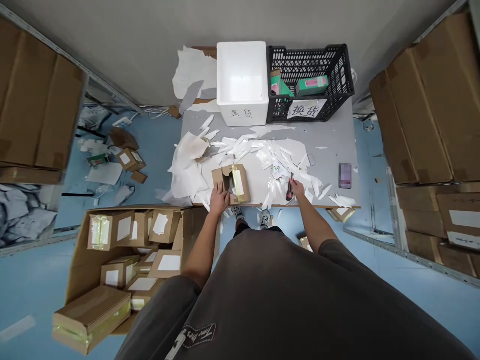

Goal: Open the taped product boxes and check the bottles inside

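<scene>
A small cardboard box (244, 177) sits near the front edge of the table, with a dark gap in its top and a white label crossed by yellowish tape. My left hand (219, 199) grips its near left corner. My right hand (297, 188) has its fingers on a red and black utility knife (289, 192), which points away from me over the paper scraps. Torn white paper strips (243, 146) lie between and beyond my hands. A crumpled clear plastic bag (276, 189) is just left of the knife.
At the back of the table stand a white foam box (243, 112) and a black plastic crate (347, 87) holding green boxes. A phone (345, 175) lies at right. A large carton (80, 250) of taped parcels is on my left. Shelves with cartons (416, 110) flank both sides.
</scene>
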The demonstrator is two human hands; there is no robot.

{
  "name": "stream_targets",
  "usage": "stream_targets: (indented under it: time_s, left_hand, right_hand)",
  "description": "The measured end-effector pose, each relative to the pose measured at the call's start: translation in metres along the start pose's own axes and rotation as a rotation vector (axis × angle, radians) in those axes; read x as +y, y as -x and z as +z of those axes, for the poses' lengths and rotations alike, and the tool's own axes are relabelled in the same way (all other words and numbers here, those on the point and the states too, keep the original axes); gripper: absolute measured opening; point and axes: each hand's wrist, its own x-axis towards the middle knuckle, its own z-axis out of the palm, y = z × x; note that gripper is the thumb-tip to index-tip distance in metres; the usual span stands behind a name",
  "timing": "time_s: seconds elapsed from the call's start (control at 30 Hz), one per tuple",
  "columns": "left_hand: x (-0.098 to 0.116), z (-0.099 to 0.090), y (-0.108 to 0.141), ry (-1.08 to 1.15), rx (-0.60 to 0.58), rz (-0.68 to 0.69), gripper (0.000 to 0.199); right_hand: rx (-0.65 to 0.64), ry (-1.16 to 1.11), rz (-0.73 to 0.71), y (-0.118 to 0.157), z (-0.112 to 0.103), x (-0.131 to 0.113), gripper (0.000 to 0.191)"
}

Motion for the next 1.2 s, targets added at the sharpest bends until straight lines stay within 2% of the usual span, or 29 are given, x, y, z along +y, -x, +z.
stream_targets:
  time_s: [0.1,0.17,0.23,0.27,0.33,0.43,0.5,0.6,0.67,0.77,0.93,1.07,1.2]
  left_hand:
    - [-0.004,-0.004,0.001,0.031,-0.014,0.011,0.039]
    - [-0.004,-0.006,0.002,0.069,-0.01,0.01,0.047]
    - [-0.003,-0.007,0.003,0.102,-0.005,-0.002,0.053]
    - [-0.002,-0.007,0.004,0.114,-0.004,-0.009,0.055]
    - [0.0,-0.007,0.004,0.129,-0.008,-0.015,0.053]
    - [0.004,-0.009,0.004,0.133,-0.015,0.001,0.044]
    - [0.006,-0.009,0.004,0.12,-0.019,0.009,0.034]
    - [0.01,-0.006,0.003,0.09,-0.023,0.008,0.025]
    - [0.012,-0.003,0.002,0.087,-0.012,0.005,0.021]
    - [0.013,0.001,0.001,0.11,0.016,-0.008,0.019]
    - [0.013,-0.002,-0.002,0.167,0.051,-0.039,0.039]
    - [0.019,-0.008,0.0,0.141,0.019,-0.019,0.044]
    - [0.024,-0.007,0.02,-0.013,-0.07,0.1,0.031]
  right_hand:
    - [0.154,-0.019,0.064,-0.003,-0.002,0.0,0.04]
    - [0.212,-0.019,0.004,0.006,0.009,-0.012,0.045]
    - [0.132,-0.028,-0.085,0.023,0.033,-0.034,0.049]
    - [0.026,-0.038,-0.137,0.032,0.049,-0.049,0.053]
    - [-0.086,-0.041,-0.223,0.051,0.085,-0.082,0.059]
    - [-0.196,0.061,-0.363,0.069,0.13,-0.131,0.084]
    - [-0.223,0.129,-0.4,0.071,0.146,-0.155,0.093]
    - [-0.264,0.179,-0.426,0.066,0.149,-0.172,0.102]
    - [-0.278,0.178,-0.452,0.062,0.143,-0.171,0.103]
    - [-0.274,0.041,-0.437,0.055,0.129,-0.158,0.083]
    - [-0.311,-0.348,-0.153,0.046,0.114,-0.121,0.055]
    - [-0.32,-0.573,0.01,0.042,0.124,-0.1,0.042]
    - [-0.293,-0.758,0.024,0.043,0.143,-0.094,0.037]
